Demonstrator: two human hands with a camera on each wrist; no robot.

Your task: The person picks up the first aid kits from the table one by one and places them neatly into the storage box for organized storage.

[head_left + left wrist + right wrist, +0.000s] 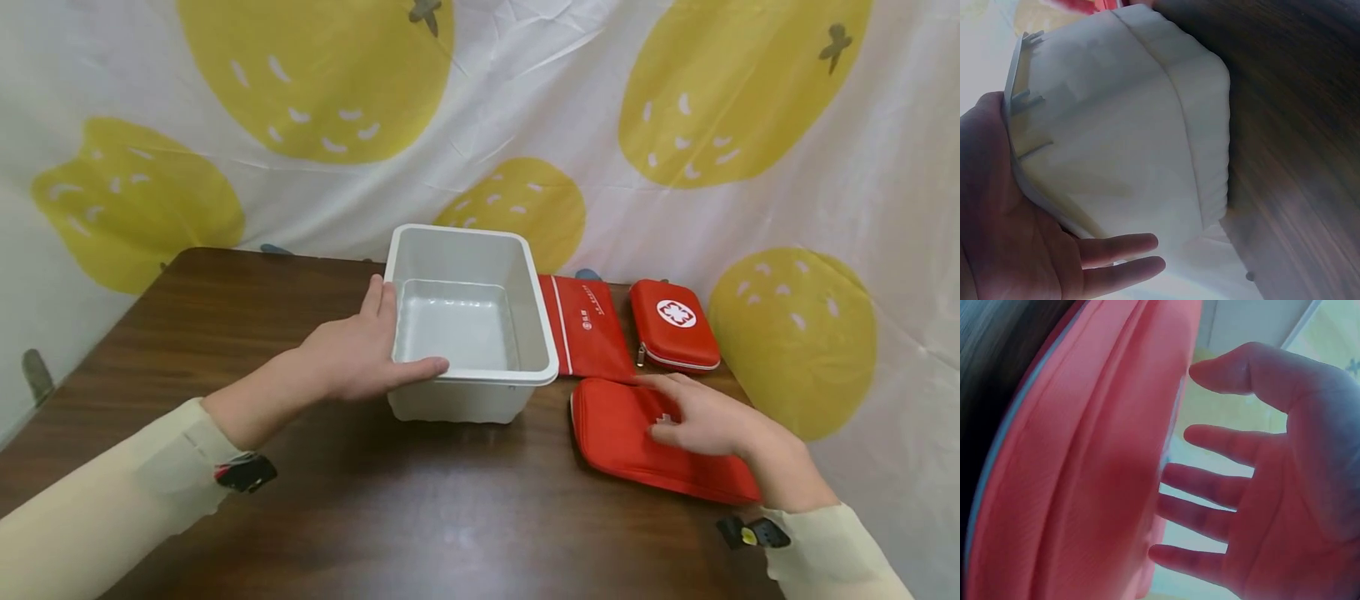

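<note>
A light grey plastic bin (pixel 457 402) stands on the table with bare inside walls. My left hand (pixel 352 354) rests against its near left corner, the thumb lying over the front rim and the straight fingers along the left side. In the left wrist view, the fingers (pixel 1125 247) stretch beside the bin's outer wall (pixel 1104 162). To the right of the bin lies a flat red zip case (pixel 618 429). Over this case hovers my right hand (pixel 708 417), fingers spread; the right wrist view shows fingertips (pixel 1200 434) close to its red surface (pixel 1110 450), contact unclear.
A flat red pouch (pixel 588 325) with a white stripe lies against the bin's right side. Beside it, at the back right, sits a smaller red zip case (pixel 675 325) with a white round emblem. Behind the dark wooden table (pixel 450 517) hangs a lemon-print cloth (pixel 510 108).
</note>
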